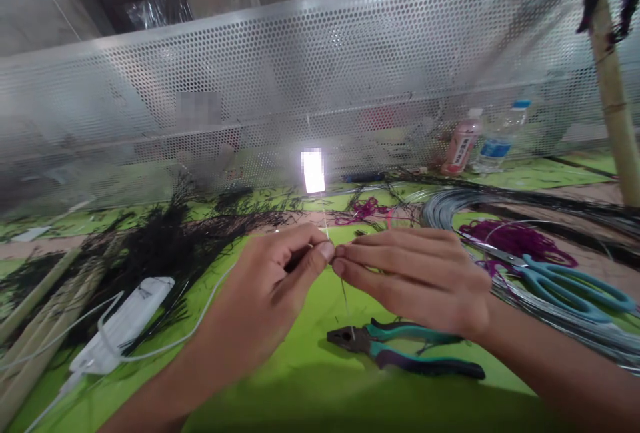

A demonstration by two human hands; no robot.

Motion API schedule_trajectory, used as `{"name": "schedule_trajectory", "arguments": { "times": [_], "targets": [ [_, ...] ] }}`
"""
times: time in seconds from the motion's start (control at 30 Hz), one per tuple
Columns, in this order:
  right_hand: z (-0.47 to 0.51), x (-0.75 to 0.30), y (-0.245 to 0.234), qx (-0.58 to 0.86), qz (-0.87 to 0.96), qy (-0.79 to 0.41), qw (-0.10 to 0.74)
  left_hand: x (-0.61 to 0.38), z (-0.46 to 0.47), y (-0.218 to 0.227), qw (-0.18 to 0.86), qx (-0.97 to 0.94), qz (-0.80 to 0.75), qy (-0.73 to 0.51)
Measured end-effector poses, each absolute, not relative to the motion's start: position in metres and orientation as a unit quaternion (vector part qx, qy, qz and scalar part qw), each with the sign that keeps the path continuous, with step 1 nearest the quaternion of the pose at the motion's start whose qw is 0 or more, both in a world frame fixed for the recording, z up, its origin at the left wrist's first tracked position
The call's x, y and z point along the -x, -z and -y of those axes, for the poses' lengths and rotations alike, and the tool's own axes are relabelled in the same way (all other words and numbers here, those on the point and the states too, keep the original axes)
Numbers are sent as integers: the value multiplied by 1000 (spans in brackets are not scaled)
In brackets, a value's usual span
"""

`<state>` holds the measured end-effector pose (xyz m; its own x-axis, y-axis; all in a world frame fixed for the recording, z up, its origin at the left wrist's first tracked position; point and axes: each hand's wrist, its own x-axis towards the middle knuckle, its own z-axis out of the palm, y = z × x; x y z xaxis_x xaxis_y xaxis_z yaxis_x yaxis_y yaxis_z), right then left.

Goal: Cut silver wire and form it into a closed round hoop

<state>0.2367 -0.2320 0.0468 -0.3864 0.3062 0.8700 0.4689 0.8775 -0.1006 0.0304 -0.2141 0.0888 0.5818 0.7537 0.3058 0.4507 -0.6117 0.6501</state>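
Note:
My left hand pinches a thin wire between thumb and forefinger, in the middle of the view. Fingertips of my right hand press on the same wire right beside the left thumb. One length of wire runs up from the fingers toward a bright glowing rectangle; the other hangs down over the pliers. Those pliers, with teal and dark handles, lie on the green tabletop below my right hand. What my fingertips cover on the wire is hidden.
Blue-handled scissors and coiled wire lie at right, with purple cord. Left are a white power strip, black fibres and bamboo poles. Two bottles stand before a perforated metal screen.

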Motion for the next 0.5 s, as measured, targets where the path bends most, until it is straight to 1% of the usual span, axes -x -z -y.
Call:
{"name": "schedule_trajectory", "arguments": {
  "times": [0.03,0.1,0.17,0.2,0.3,0.4,0.5],
  "targets": [
    [231,-238,-49,247,822,29,512,-31,215,-90,249,-855,-349,-291],
    [230,-239,-54,281,785,-129,537,-31,218,-91,220,-867,-340,-291],
    [229,-240,-59,304,757,-275,509,-31,219,-92,197,-875,-339,-285],
    [229,-240,-61,312,752,-318,486,-31,219,-92,187,-877,-340,-283],
    [231,-238,-65,341,752,-361,434,-32,219,-91,168,-881,-342,-281],
    [236,-234,-66,370,734,-376,428,-32,219,-91,155,-883,-342,-280],
    [241,-232,-67,386,729,-363,432,-32,220,-92,154,-884,-347,-274]
  ]
}}
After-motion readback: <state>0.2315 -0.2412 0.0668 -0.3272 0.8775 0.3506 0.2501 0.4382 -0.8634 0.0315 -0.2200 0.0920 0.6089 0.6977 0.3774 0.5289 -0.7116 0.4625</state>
